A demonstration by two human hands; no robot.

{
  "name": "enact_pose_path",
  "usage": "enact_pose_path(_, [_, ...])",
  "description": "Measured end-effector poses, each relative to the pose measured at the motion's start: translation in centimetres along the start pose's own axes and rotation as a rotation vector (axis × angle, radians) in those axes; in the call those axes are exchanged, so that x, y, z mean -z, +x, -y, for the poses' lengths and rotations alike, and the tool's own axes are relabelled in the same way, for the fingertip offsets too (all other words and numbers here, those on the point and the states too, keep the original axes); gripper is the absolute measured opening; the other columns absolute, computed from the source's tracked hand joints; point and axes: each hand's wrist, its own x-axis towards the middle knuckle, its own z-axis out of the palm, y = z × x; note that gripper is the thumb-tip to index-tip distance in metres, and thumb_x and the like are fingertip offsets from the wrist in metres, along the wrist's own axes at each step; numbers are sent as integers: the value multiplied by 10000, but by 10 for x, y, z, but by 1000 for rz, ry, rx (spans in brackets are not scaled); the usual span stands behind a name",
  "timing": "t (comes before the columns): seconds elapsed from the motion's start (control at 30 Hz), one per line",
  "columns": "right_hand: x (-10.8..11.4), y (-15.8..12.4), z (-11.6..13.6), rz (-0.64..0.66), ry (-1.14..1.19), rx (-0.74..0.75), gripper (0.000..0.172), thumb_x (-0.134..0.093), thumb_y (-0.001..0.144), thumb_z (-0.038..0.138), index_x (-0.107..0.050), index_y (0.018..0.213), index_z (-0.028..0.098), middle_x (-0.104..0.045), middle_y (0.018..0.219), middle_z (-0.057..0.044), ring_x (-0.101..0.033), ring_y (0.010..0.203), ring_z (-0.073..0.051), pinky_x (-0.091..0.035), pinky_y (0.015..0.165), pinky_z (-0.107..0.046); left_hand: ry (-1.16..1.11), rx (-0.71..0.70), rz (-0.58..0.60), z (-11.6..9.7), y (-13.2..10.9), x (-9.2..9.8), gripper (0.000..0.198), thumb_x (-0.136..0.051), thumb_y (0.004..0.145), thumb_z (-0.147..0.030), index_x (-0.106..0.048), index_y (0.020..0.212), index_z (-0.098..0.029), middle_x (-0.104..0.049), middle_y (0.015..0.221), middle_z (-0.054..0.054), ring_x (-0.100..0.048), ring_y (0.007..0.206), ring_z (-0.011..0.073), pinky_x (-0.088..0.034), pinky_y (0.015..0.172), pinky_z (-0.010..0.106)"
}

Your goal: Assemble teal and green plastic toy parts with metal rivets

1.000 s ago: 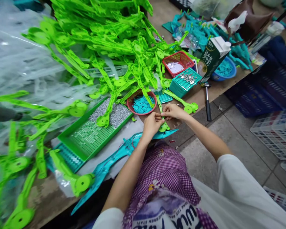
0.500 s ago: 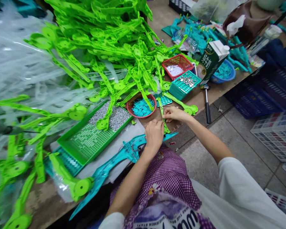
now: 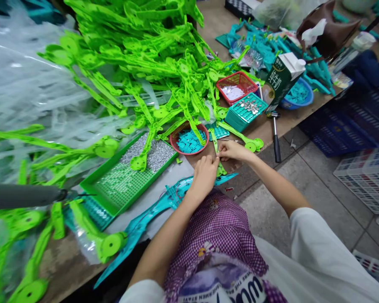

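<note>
My left hand [image 3: 204,176] and my right hand [image 3: 230,150] meet at the table's front edge, fingertips almost touching. Both are closed in a pinch on a slim bright green plastic part [image 3: 221,170], whose upper end shows above the fingers. Anything small between the fingertips is hidden. Beneath my left hand and forearm lies a long blue sword-shaped plastic shell [image 3: 145,218] with a thin red wire along it. A round red basket [image 3: 173,146] of blue plastic pieces stands just beyond my hands.
Green parts [image 3: 129,54] are heaped at the back. A green tray [image 3: 121,206] holds small silvery pieces. To the right are a hammer [image 3: 275,136], stacked blue trays [image 3: 240,120] with metal discs, and a carton [image 3: 279,80]. A dark grey tool [image 3: 22,196] hangs at left.
The dark grey tool at the left has swung further into view. My hands stay together on the green part, with only slight finger movement. The whole view has shifted a little.
</note>
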Motion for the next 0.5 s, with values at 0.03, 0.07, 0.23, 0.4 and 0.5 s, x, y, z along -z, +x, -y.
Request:
enact_pose_path(0.03, [-1,0,0,-13,-11,4,252,-721,784,91,-491,767,191,-614,528,85,-631,474,-92,-516,480,-168,-5,-2,8,2,0,0,483,-358,939,-53,-533,1380,-142,-595,1075,148,-546,1025,274,-443,840,378])
enact_pose_path(0.07, [-2,-1,0,-32,-26,11,263,-718,789,96,-476,789,199,-604,524,93,-622,464,-89,-502,461,-161,-14,2,9,3,-1,0,486,-362,938,-52,-532,1383,-150,-597,1083,145,-549,1021,272,-444,842,375])
enact_pose_path(0.23, [-7,-4,-1,-84,-83,22,274,-714,812,129,-451,805,205,-543,514,116,-554,419,-56,-421,395,-123,-72,142,-55,3,-8,-6,374,-378,968,-120,-621,1251,-137,-613,1044,139,-554,986,270,-444,852,372])
enact_pose_path(0.4, [-9,-6,2,-99,-56,1,249,-710,816,118,-475,779,193,-528,517,109,-531,417,-47,-417,394,-123,-51,179,-170,-5,-13,-15,284,-373,977,-145,-652,1025,-114,-604,1031,165,-536,969,294,-443,819,407])
enact_pose_path(0.5, [-9,-7,3,-99,-34,-8,250,-719,807,115,-483,771,192,-530,522,106,-534,414,-48,-427,393,-129,-68,161,-192,-8,-12,-18,294,-348,983,-126,-623,1085,-114,-599,1007,148,-565,952,277,-461,790,379])
